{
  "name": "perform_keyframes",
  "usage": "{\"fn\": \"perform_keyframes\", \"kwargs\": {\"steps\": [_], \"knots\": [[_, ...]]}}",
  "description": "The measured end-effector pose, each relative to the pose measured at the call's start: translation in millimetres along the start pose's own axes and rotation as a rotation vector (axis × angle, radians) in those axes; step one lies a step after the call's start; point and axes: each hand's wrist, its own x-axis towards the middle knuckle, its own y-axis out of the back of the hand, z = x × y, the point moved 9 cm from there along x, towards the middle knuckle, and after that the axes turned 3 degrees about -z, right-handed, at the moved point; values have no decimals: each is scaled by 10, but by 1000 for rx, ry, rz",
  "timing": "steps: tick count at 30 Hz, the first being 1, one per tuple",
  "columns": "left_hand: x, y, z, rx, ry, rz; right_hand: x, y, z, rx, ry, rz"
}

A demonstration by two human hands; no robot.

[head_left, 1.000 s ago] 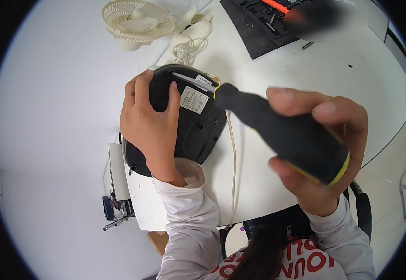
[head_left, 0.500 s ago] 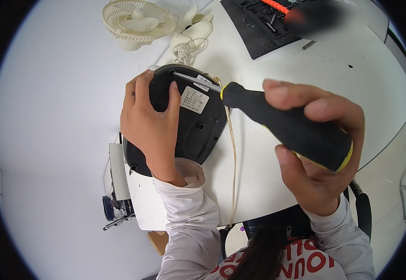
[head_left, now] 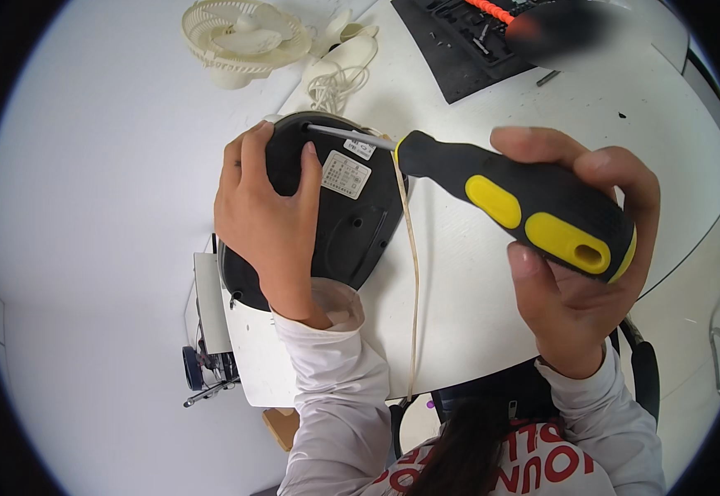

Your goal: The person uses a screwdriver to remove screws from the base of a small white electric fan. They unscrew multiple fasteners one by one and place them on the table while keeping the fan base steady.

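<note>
My right hand [head_left: 600,223] is wrapped round the black and yellow handle of a screwdriver [head_left: 513,194]. Its metal shaft points left, and the tip sits in a hole near the far edge of a black plastic base [head_left: 343,248]. That base lies with its underside up on the white table and bears two white labels. My left hand [head_left: 265,211] grips the base's left side, fingers over the rim and thumb resting on the underside near the shaft. Whether a screw lies in the hole is hidden. A pale cord [head_left: 412,273] runs from beside the base toward me.
At the far left stands a cream fan head [head_left: 248,37] beside a cream stand part [head_left: 351,58] with coiled cord. A black mat [head_left: 451,78] at the far right holds a tool case [head_left: 492,50]. A small metal bit [head_left: 547,78] lies near the mat on the white table [head_left: 476,322].
The screwdriver handle has turned, so its yellow patches now face up. My right hand has shifted slightly right, with its fingers regripped. My left hand and the base have stayed nearly still.
</note>
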Motion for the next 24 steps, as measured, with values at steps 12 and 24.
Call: {"fn": "perform_keyframes", "kwargs": {"steps": [12, 24], "knots": [[10, 0, -8, -6, 13, -15, -16, -22, -6, -2, 3, 34], [2, -4, 13, -2, 1, -8, -41, -11, 10, -14, -41, 37]]}}
